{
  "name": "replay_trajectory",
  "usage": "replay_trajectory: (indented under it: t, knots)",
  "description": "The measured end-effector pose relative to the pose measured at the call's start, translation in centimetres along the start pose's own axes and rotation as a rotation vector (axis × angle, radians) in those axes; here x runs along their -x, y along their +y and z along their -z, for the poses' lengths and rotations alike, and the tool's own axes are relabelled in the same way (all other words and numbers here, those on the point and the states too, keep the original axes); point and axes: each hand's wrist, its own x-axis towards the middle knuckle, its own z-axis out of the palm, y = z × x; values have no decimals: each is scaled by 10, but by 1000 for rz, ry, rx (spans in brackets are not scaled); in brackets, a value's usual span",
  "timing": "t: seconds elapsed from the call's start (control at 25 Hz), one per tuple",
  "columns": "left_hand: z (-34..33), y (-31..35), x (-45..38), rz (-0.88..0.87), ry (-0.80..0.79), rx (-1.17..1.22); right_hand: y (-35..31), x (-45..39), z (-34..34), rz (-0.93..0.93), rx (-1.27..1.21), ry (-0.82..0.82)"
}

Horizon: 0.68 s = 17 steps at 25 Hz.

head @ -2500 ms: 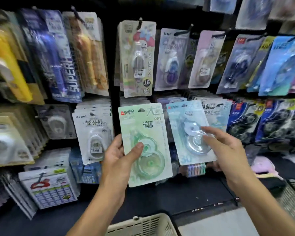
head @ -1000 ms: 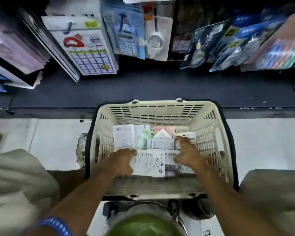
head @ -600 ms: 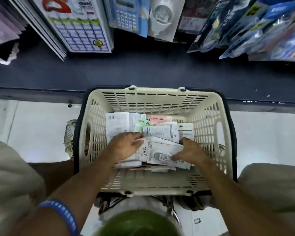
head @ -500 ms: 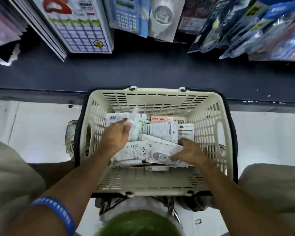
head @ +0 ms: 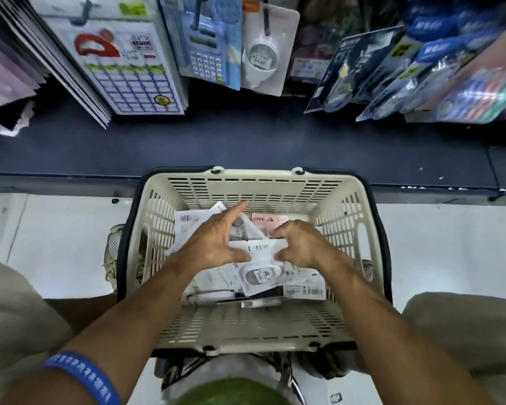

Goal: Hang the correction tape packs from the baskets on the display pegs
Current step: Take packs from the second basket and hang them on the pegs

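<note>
Reaching into the basket (head: 254,187), left hand (head: 214,244) splayed, right hand (head: 301,247) pinching a white pack (head: 260,274) mid-pile.

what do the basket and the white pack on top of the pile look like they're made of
Cream slotted basket: looks like moulded matte plastic, given the even vent slots and rounded rim. White correction tape pack: seemingly printed card with a clear glossy plastic blister, which catches highlights.

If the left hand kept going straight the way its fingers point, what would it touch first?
Probably the slotted far wall of the cream plastic basket. The left hand has its fingers stretched up and away over the white correction tape packs. Depth is unclear, so it might brush a raised pack first.
</note>
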Motion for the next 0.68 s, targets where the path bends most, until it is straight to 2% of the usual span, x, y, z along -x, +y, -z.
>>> replay_trajectory:
  t: [0.12,0.28,0.48,0.6,0.68]
  knots:
    - [20,4,1,72,-35,312,-9,18,48,41,-54,12]
    - [53,39,-8,-23,-97,597,-21,48,122,124,-154,3]
    - [49,97,-1,-149,33,1289,-25,81,174,194,-781,334]
    - [49,123,7,-173,55,1442,-29,90,176,144,-892,396]
    - [55,137,15,-110,104,1475,-26,99,173,140,-964,397]
